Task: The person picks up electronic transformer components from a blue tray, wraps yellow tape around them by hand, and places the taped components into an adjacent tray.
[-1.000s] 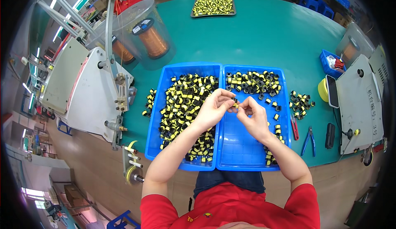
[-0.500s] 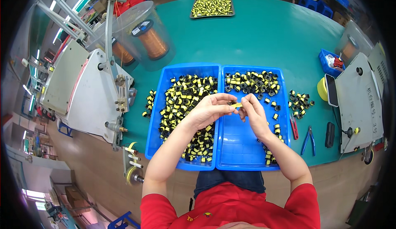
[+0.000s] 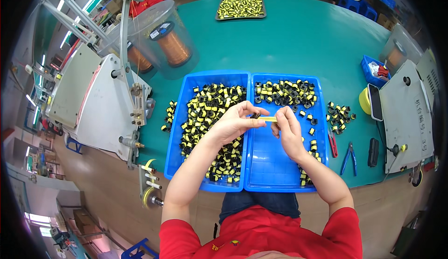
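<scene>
Above the seam between two blue trays, my left hand point(image 3: 234, 123) pinches a small black coil bobbin point(image 3: 255, 116) between thumb and fingertips. A strip of yellow tape point(image 3: 268, 118) runs straight from the bobbin to my right hand point(image 3: 290, 129), whose closed fingers grip its other end. Under my left forearm, the left tray point(image 3: 190, 79) is heaped with black bobbins wrapped in yellow. In the right tray point(image 3: 267, 163), similar bobbins lie along the back and down the right side. My fingers hide part of the held bobbin.
Loose bobbins point(image 3: 339, 117), red-handled pliers point(image 3: 332, 143), blue-handled pliers point(image 3: 349, 160) and a black case point(image 3: 373, 152) lie right of the trays. Winding machines flank the table, the left one point(image 3: 109, 107) beside copper wire spools point(image 3: 173, 47). A metal tray of yellow parts point(image 3: 241, 6) sits at the back.
My right hand has shifted slightly right, away from my left hand. The yellow tape between them now shows longer and straighter.
</scene>
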Tool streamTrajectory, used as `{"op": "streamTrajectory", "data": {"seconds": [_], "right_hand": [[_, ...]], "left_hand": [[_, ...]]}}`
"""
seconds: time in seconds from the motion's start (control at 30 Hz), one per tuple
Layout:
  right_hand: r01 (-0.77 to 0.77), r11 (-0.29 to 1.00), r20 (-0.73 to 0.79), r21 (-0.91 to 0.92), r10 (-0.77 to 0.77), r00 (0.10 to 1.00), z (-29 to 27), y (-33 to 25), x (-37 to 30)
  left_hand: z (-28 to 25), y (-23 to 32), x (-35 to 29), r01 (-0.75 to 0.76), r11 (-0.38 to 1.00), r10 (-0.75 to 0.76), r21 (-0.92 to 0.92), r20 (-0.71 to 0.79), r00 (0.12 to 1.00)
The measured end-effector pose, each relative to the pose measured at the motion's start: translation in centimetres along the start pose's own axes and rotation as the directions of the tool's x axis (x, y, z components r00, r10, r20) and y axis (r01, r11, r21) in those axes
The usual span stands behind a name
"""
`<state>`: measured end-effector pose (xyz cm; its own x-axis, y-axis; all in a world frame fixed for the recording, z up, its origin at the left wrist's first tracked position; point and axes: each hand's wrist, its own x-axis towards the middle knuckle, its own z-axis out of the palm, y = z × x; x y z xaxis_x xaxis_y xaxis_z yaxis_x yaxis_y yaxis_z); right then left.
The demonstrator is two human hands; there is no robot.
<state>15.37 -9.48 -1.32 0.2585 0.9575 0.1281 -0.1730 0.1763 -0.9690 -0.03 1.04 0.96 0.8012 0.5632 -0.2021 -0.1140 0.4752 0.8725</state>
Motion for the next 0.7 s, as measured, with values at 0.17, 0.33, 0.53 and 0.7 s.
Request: {"op": "streamTrajectory", "data": {"seconds": [0.17,0.33,0.53,0.7], "right_hand": [[-0.045,0.997,-0.048,0.062,0.048,0.998,0.0,-0.1,0.3],[0.121,0.984,-0.032,-0.13,-0.126,0.992,0.1,0.0,0.0],[0.15,0.975,-0.022,-0.164,-0.156,0.988,-0.1,0.1,-0.2],[0.233,0.971,-0.103,-0.048,-0.237,0.966,-0.1,-0.1,0.2]], "left_hand": [[-0.4,0.7,-0.1,0.017,0.995,-0.004,-0.095,0.141,0.99],[-1.2,0.0,0.5,0.009,0.999,-0.009,-0.05,0.003,1.0],[-0.9,-0.4,0.5,-0.042,0.999,0.044,0.027,-0.079,0.996],[0.2,-0.5,0.2,-0.066,0.996,0.07,-0.063,0.062,0.996]]}}
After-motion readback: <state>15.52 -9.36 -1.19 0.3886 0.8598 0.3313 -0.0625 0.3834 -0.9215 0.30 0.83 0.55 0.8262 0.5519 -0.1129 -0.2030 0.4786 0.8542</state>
